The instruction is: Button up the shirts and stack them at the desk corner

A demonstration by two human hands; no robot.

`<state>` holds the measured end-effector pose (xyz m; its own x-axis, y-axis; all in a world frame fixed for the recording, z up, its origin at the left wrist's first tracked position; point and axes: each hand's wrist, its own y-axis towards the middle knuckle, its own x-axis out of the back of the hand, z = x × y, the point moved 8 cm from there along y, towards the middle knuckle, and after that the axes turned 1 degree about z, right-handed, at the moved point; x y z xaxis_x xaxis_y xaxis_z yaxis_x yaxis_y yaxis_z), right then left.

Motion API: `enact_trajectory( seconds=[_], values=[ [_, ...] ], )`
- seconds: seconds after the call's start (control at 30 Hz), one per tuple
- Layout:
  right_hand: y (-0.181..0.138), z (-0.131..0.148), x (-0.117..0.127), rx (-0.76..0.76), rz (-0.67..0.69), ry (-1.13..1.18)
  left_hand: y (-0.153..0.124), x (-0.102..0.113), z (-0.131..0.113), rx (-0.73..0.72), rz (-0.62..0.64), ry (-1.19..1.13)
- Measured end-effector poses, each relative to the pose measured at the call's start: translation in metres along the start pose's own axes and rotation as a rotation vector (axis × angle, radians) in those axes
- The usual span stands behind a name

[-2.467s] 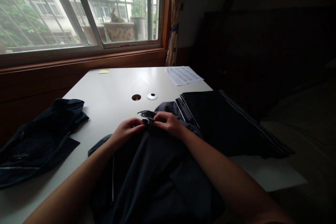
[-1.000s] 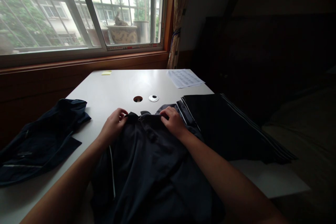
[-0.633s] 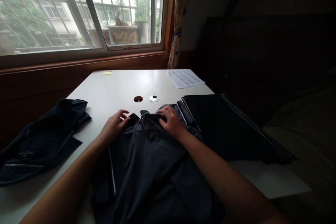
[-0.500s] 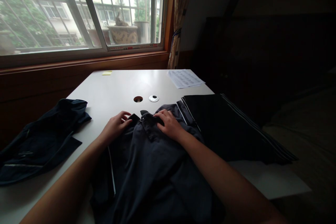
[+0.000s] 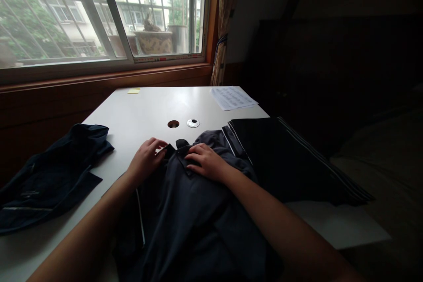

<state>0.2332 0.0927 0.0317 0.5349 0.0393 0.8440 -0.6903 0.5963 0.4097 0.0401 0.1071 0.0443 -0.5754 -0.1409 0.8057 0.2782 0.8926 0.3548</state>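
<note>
A dark navy collared shirt (image 5: 194, 211) with white piping lies spread on the table in front of me, its collar end pointing away. My left hand (image 5: 147, 158) is at the left side of the collar, thumb and fingers pinching its dark edge. My right hand (image 5: 208, 162) rests on the cloth just right of the neck opening. Its fingers are stretched out and somewhat apart over the front placket, the tips touching the fabric. A small dark collar flap (image 5: 181, 143) stands up between the two hands.
A second dark garment (image 5: 62, 172) lies crumpled at the left. Folded dark clothes with white stripes (image 5: 284, 158) lie at the right. Printed papers (image 5: 234, 98) and a yellow note (image 5: 134, 90) are at the far end of the white table (image 5: 148, 105), near two round cable holes.
My right hand has slid slightly left and toward me, from gripping the collar's right side to lying over the placket with straighter fingers. My left hand stays at the collar.
</note>
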Motion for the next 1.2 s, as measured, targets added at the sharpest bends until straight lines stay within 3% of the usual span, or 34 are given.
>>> enact_trajectory(
  seconds=[0.1, 0.23, 0.47, 0.63, 0.73, 1.0, 1.2],
  values=[
    [-0.001, -0.007, -0.005, -0.015, 0.031, -0.004, -0.001, -0.003, -0.016, -0.103, 0.010, 0.115],
    [-0.002, -0.007, -0.004, -0.009, 0.039, 0.002, -0.005, -0.007, -0.025, -0.122, -0.011, 0.176],
    [-0.002, 0.006, 0.000, 0.097, 0.012, 0.057, -0.008, -0.033, -0.020, -0.132, 0.006, 0.095],
    [-0.001, 0.011, 0.002, 0.152, -0.036, 0.058, -0.005, -0.034, -0.015, -0.119, -0.039, -0.006],
    [-0.001, 0.012, 0.006, 0.173, -0.083, 0.053, -0.004, -0.031, -0.012, -0.070, -0.038, -0.110],
    [-0.001, 0.010, 0.017, 0.119, -0.180, 0.044, 0.001, -0.030, -0.003, 0.095, 0.105, -0.432],
    [-0.001, 0.007, 0.019, 0.066, -0.181, 0.042, 0.001, -0.030, 0.002, 0.211, 0.110, -0.626]
  ],
)
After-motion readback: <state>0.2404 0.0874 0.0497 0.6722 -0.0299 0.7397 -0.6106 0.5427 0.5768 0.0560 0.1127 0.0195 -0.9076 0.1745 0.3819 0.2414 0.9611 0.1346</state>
